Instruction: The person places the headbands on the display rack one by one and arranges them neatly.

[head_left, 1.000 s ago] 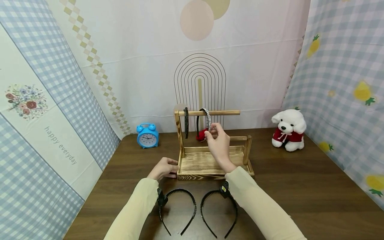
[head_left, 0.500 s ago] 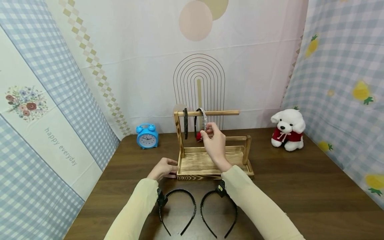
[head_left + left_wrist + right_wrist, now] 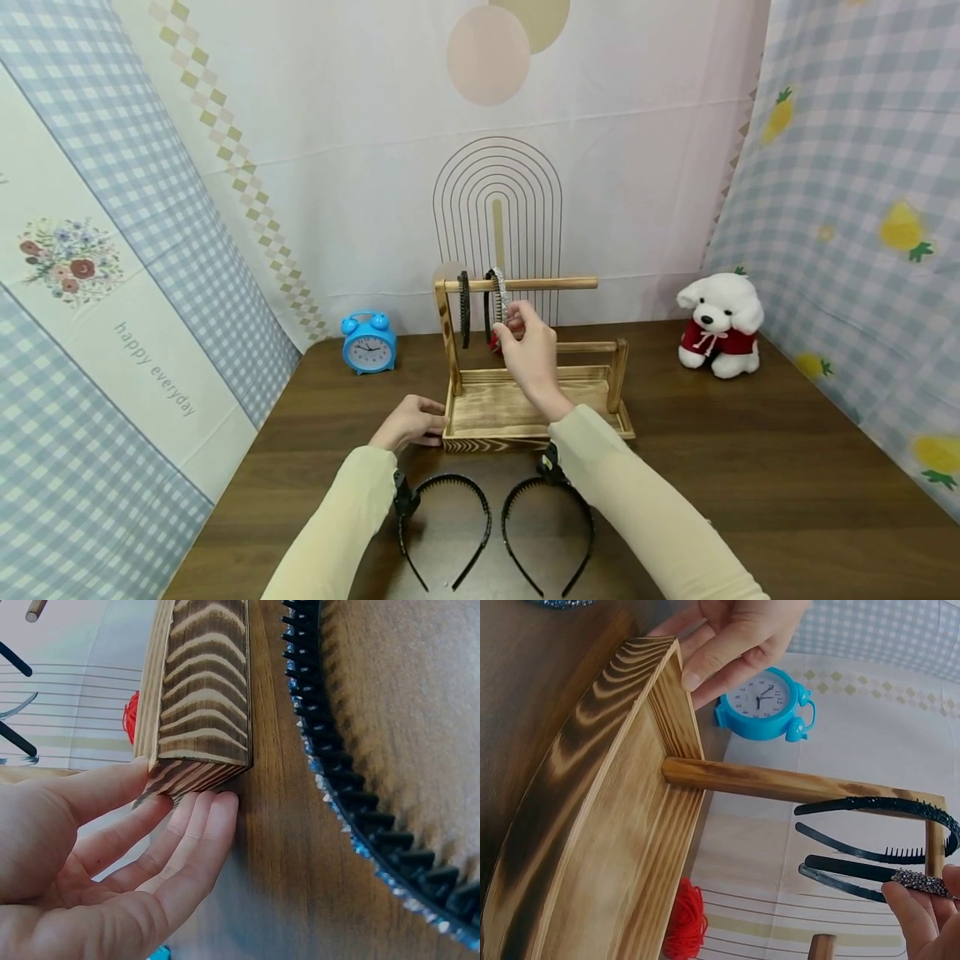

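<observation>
A silver headband (image 3: pixel 500 293) is pinched by its near side between the thumb and fingers of the right hand (image 3: pixel 533 350), at the upper rod of the wooden rack (image 3: pixel 510 443). Its arch is looped round the rod; whether its weight is borne by the rod or by the hand cannot be told. In the right wrist view the arch is partly covered by the fingers and cut off by the frame. A black headband (image 3: pixel 464 310) is hung on the same rod, nearer the upright.

The rack's near left end is touched by the left hand (image 3: pixel 411 422), its fingers extended along the outer wall and its thumb at the rim; some fingertips are hidden beneath the corner.

Behind the rack a red, yarn-like bundle (image 3: pixel 686 922) is partly concealed, and in the head view it is mostly masked by the right hand. On the table (image 3: pixel 315 500), two more dark headbands are laid, the left one (image 3: pixel 488 510) and the right one (image 3: pixel 503 515) each overlapped by a wrist camera. Farther back, a blue clock (image 3: pixel 369 348) and a toy dog (image 3: pixel 720 325) are seen.
</observation>
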